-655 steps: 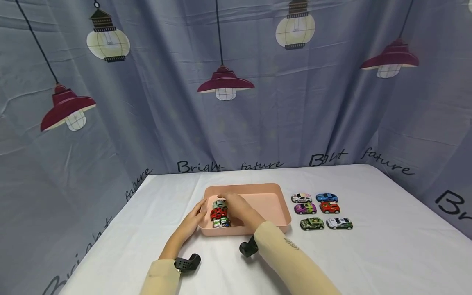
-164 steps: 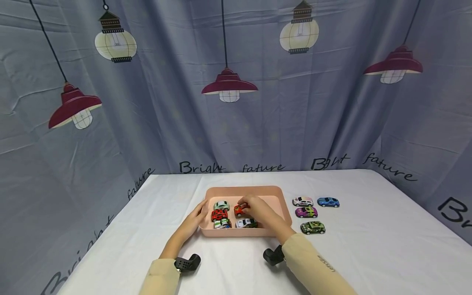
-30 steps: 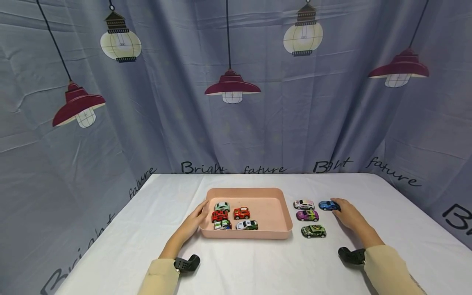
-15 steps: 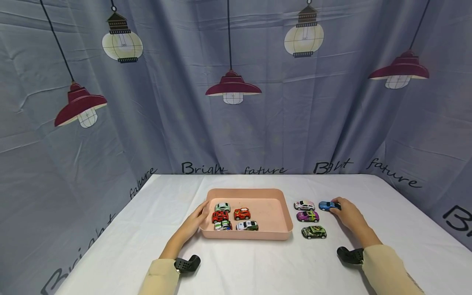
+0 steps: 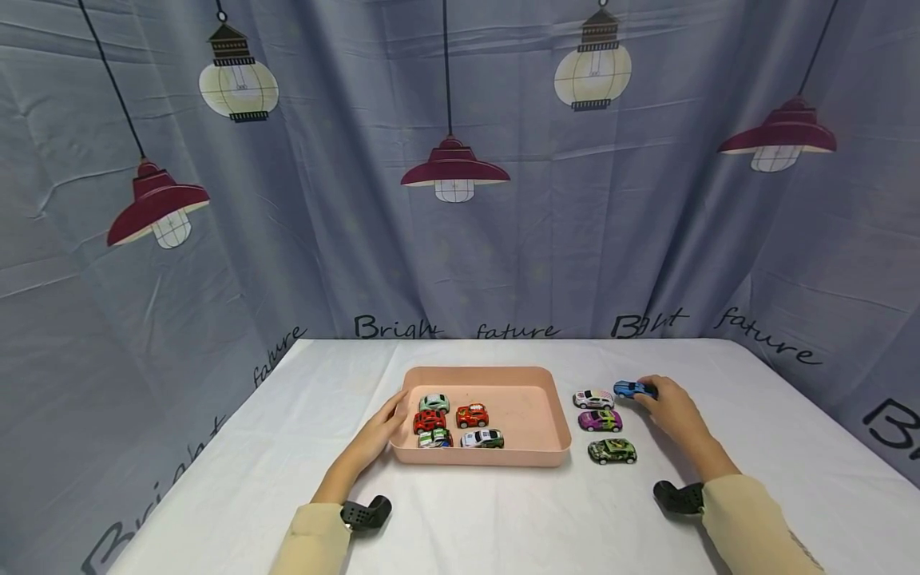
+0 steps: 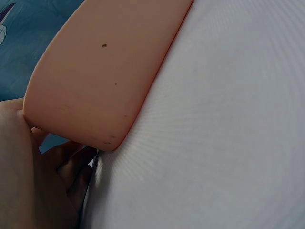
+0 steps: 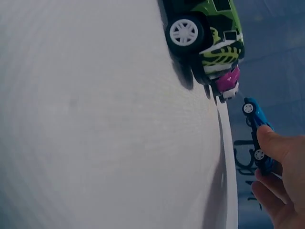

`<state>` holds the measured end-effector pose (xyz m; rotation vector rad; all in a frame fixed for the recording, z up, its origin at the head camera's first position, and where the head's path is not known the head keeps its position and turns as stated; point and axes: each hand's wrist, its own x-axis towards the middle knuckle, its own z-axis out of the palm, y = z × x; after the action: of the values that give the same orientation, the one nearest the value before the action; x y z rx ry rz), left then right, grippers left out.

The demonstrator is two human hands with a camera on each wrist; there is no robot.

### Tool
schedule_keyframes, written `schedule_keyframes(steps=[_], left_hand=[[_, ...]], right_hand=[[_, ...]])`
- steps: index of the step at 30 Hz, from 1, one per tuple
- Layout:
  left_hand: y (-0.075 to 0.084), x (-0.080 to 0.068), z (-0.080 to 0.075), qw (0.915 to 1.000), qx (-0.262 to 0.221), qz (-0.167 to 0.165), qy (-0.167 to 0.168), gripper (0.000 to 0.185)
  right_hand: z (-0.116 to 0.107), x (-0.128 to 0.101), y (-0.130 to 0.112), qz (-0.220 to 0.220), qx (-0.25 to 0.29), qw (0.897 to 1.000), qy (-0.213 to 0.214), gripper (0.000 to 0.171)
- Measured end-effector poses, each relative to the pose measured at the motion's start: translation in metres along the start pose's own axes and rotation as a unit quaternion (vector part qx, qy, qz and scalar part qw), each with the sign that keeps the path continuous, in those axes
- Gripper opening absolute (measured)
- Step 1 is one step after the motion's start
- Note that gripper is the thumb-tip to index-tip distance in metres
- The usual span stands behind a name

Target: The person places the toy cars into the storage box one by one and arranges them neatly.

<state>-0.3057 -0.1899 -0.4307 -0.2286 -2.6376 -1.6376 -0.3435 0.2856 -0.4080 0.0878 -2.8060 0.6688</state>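
pinching the small blue toy car [image 5: 632, 389] above the worktop, right hand [image 5: 667, 406] reaches forward while left hand [image 5: 378, 427] rests flat-fingered against the pink plastic tray [image 5: 552, 415].

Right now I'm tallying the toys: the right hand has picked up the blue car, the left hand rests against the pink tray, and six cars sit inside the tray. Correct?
Not quite: the pink tray holds five cars, not six, as the head view shows. The rest stands: the right hand holds the blue car and the left hand rests against the tray's left side.
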Motion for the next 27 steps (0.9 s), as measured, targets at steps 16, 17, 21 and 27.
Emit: schedule_keyframes(steps=[16,17,21,27], left_hand=[[0.027,-0.016,-0.002,1.0,-0.002,0.001,-0.003,0.055],[0.029,-0.018,-0.003,1.0,-0.003,0.001,-0.003,0.055],[0.016,-0.01,-0.001,0.9999,0.015,0.007,0.003,0.054],[-0.001,0.001,0.0,1.0,0.006,-0.001,0.002,0.052]], right_hand=[[-0.004,0.004,-0.04,-0.053,0.026,0.997,0.043,0.04],[-0.004,0.004,-0.043,-0.056,0.028,0.997,0.045,0.04],[-0.005,0.005,-0.053,-0.069,0.031,0.996,0.052,0.039],[-0.004,0.007,-0.068,-0.072,0.039,0.996,0.046,0.039]])
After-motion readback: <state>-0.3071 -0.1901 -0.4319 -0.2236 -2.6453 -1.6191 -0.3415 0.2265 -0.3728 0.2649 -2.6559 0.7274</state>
